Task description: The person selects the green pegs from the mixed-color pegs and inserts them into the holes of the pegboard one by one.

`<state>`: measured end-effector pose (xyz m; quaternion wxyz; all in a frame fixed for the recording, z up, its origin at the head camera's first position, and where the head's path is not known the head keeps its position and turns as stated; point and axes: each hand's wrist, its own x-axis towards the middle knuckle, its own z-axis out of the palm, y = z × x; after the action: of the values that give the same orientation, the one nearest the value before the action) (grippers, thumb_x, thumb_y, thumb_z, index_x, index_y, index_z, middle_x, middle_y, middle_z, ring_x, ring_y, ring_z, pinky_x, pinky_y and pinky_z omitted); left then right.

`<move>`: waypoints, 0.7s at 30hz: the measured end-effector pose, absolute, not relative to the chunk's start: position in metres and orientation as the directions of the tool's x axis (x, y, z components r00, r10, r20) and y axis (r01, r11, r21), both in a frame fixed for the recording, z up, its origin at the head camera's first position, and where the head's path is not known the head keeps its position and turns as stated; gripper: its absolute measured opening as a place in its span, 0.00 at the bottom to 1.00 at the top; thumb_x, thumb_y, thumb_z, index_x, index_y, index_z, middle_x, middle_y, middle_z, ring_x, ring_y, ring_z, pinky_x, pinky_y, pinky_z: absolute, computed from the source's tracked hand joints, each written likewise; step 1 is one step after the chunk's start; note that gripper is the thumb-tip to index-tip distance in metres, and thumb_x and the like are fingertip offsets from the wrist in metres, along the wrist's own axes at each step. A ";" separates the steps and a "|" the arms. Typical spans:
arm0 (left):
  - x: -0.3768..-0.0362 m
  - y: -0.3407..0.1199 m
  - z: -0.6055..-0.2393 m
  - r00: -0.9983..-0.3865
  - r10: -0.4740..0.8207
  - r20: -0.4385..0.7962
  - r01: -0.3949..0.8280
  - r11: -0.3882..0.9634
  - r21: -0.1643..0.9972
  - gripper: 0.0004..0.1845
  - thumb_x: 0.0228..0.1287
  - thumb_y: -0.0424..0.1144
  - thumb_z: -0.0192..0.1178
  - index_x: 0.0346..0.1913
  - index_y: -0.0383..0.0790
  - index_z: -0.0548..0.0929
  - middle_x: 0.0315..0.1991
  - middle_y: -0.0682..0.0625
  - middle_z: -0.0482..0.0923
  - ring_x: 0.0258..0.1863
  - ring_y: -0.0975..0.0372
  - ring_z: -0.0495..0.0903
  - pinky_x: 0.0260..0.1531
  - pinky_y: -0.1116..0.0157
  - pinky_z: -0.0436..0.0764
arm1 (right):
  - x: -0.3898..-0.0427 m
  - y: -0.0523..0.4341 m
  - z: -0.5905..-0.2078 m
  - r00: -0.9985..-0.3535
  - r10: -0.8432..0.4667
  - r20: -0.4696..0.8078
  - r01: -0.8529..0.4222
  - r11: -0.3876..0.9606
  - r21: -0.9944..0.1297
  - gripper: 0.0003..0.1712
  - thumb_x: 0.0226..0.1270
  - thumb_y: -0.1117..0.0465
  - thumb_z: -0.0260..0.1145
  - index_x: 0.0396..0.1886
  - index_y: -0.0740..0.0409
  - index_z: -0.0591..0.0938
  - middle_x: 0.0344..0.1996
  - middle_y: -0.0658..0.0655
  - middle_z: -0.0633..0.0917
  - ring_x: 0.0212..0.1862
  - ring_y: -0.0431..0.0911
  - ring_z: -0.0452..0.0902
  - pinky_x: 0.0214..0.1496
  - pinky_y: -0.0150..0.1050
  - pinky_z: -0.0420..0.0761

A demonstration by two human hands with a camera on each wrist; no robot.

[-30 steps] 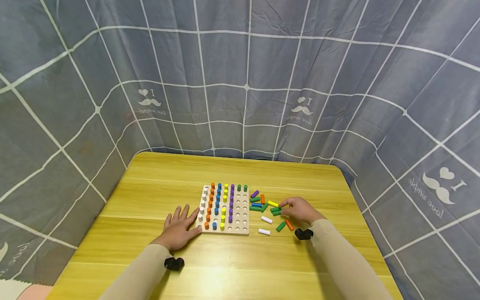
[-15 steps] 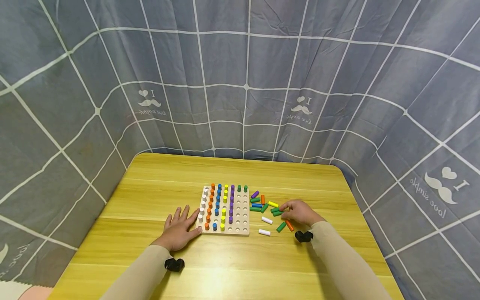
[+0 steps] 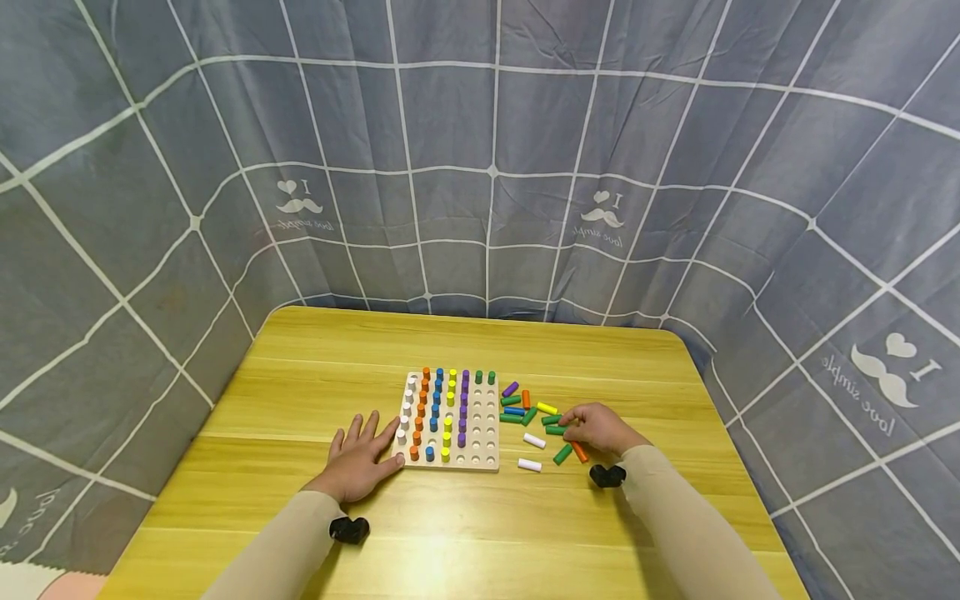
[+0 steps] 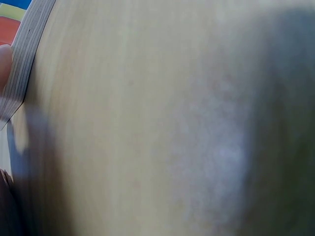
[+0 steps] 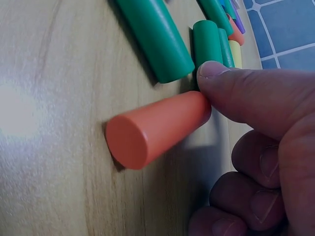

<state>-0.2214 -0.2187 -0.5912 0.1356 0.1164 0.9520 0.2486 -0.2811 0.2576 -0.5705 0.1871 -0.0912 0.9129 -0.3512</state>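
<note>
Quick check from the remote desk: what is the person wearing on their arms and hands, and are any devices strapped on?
Both arms are covered by long, close-fitting beige sleeves that end at the wrists. The left hand and right hand are bare: no gloves, and no rings or markings can be made out. A small black device sits under each wrist, left and right. No cables show.

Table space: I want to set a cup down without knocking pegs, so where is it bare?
The table is bare beyond the pegboard, left of the left hand, and along the near edge. It is crowded between pegboard and right hand, where loose pegs lie.
</note>
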 end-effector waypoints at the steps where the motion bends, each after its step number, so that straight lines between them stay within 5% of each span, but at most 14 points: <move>1: -0.221 -0.219 -0.591 -0.936 0.288 -0.201 0.154 0.850 0.504 0.44 0.77 0.70 0.48 0.86 0.54 0.53 0.86 0.34 0.38 0.84 0.33 0.31 0.77 0.30 0.30 | -0.281 0.257 -0.571 -0.914 -0.299 -0.276 -0.036 0.736 -0.676 0.11 0.70 0.62 0.73 0.50 0.57 0.90 0.30 0.53 0.84 0.31 0.45 0.74 0.36 0.39 0.76; 21: -0.221 -0.219 -0.591 -0.936 0.286 -0.207 0.149 0.851 0.504 0.44 0.77 0.70 0.48 0.86 0.54 0.53 0.87 0.35 0.37 0.84 0.34 0.31 0.77 0.30 0.30 | -0.283 0.256 -0.576 -0.918 -0.283 -0.278 -0.023 0.738 -0.675 0.09 0.68 0.65 0.73 0.47 0.58 0.90 0.32 0.53 0.84 0.31 0.45 0.71 0.35 0.38 0.72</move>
<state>-0.2213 -0.2191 -0.5912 0.1384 0.1143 0.9520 0.2478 -0.2830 0.2562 -0.5758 0.1843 -0.0838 0.9137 -0.3524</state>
